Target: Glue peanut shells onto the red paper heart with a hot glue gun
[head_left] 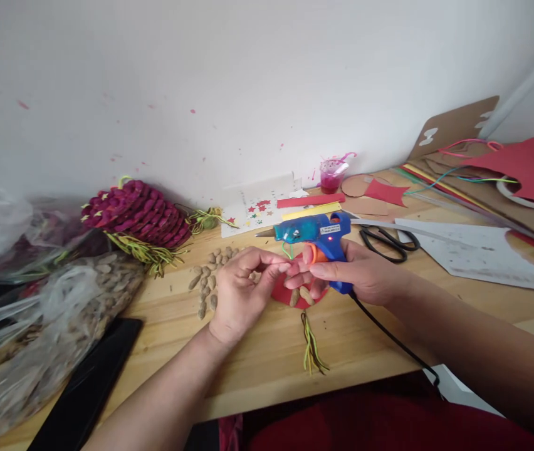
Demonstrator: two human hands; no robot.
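My right hand (358, 272) grips a blue hot glue gun (316, 235) with an orange trigger, nozzle pointing left, its black cord (392, 338) running off the table's front edge. My left hand (241, 291) is curled, its thumb and fingers pinching something small that I cannot make out, right against my right fingertips. Under both hands lies a red paper disc (290, 295) with a couple of seeds stuck on it and yellow-green threads (311, 347) trailing toward me. A loose pile of pale seeds (208, 275) sits just left of my left hand.
A magenta scaled craft piece (138, 213) with green threads lies at back left. Plastic bags of seeds (46, 326) crowd the left edge beside a black flat object (88, 382). Black scissors (387, 241), coloured paper, cardboard (455, 125) and a small pink cup (330, 175) fill the right and back.
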